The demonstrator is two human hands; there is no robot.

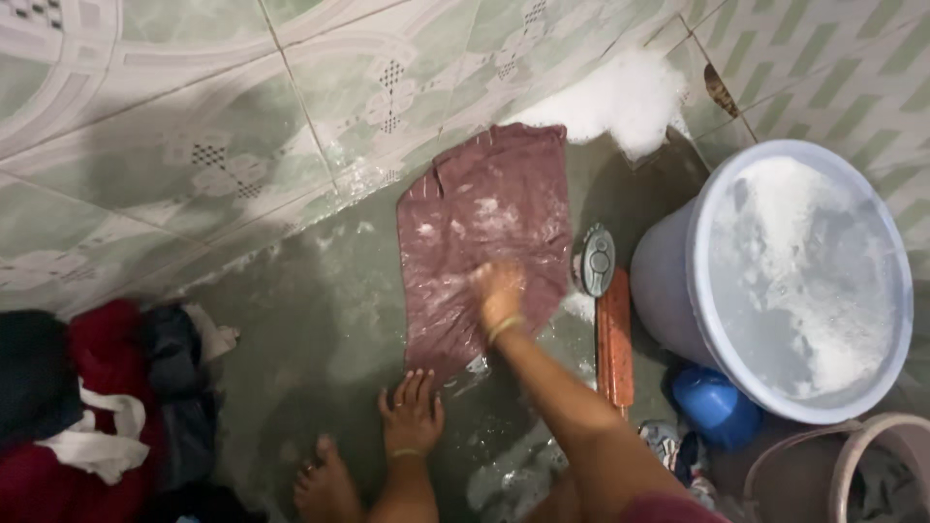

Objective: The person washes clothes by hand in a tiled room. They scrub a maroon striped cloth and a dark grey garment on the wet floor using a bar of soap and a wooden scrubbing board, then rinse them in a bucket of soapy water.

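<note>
Left hand flat, fingers spread, on maroon cloth; right hand blurred, grip unclear. Sudsy bucket, brush, clothes pile nearby. Wet green tiled floor.

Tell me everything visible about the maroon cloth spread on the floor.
The maroon cloth lies flat on the wet green floor, roughly rectangular, its far end near a mound of white foam. It looks like soaked fabric, streaked with white suds. The right hand, blurred, presses on its lower middle; the left hand rests flat at its near edge. A grey brush lies just beside its right edge.
</note>
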